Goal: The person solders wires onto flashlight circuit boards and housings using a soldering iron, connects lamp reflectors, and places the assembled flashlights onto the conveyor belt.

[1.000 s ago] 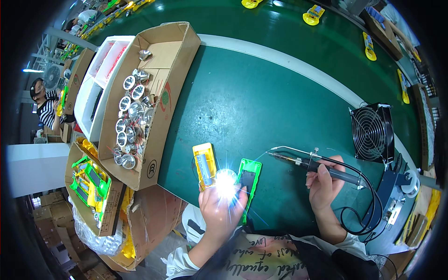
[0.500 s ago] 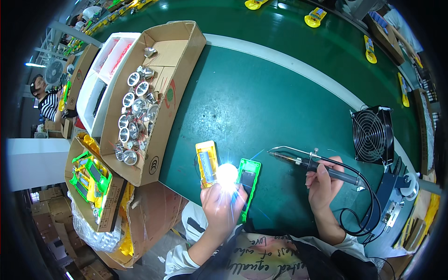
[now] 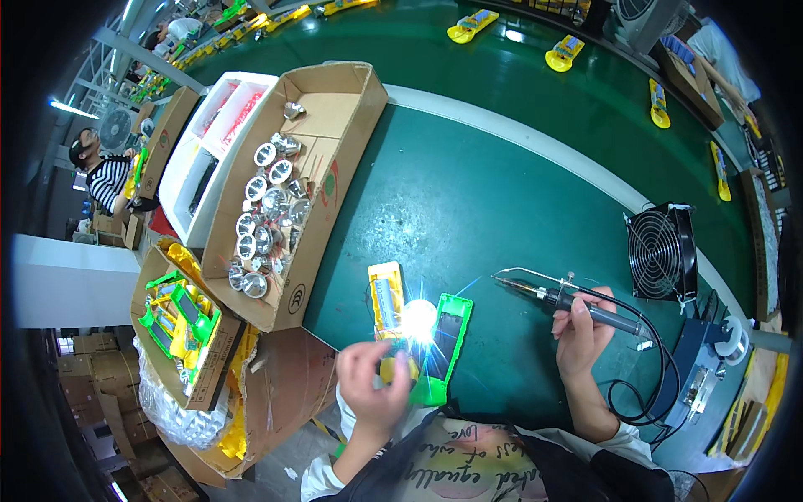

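My right hand (image 3: 579,343) is closed around the handle of a soldering iron (image 3: 606,317), whose tip points left above the green bench. A thin curved metal tube runs along the iron. In front of me lies an opened torch: a yellow housing half (image 3: 376,274) with a battery-like cylinder inside, and a green-edged half (image 3: 456,322) with a dark panel. Between them a lamp (image 3: 418,320) shines brightly, and its glare hides the parts around it. My left hand (image 3: 372,391) is beside the yellow half's near end, fingers curled but apart, with no held thing visible.
A cardboard box (image 3: 351,138) of reflector lamps stands left, beside a white foam tray (image 3: 180,197). Below it, another box (image 3: 219,368) holds green and yellow housings. At right are a black fan (image 3: 661,251) and a solder spool (image 3: 736,335). Torch parts (image 3: 565,53) line the green belt beyond.
My left hand has let go near the lit lamp and drawn back left and toward me. The whole view has shifted slightly; my right hand keeps its hold on the soldering iron.
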Motion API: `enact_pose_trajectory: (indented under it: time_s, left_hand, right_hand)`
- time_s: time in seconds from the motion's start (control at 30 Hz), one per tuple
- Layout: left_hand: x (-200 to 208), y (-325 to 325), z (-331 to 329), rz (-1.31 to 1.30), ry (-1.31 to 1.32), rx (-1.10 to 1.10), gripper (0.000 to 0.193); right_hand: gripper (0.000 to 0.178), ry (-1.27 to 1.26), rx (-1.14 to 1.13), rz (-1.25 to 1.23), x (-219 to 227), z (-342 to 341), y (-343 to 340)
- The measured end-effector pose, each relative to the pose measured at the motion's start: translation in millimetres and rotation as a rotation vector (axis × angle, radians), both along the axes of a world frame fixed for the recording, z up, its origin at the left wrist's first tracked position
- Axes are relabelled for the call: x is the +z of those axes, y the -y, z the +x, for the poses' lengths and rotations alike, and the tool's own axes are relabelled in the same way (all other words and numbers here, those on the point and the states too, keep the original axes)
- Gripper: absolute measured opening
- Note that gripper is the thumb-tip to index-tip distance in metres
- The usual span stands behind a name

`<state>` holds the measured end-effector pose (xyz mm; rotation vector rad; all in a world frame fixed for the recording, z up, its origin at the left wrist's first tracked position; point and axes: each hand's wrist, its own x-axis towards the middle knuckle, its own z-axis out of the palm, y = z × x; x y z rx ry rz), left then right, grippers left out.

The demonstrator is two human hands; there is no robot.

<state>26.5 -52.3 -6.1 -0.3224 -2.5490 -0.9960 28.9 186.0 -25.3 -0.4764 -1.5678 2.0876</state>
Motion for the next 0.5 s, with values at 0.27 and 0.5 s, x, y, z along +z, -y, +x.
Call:
enact_pose_trajectory:
  time_s: [0.27, 0.5]
  left_hand:
    - [11, 13, 39, -0.218, 0.188, -0.144, 0.039]
    - [3, -15, 53, -0.357, 0.251, -0.305, 0.023]
  right_hand:
    - [0.014, -0.023, -0.031, 0.0, -10, 0, -2]
    - [0.014, -0.031, -0.039, -0.001, -10, -2, -3]
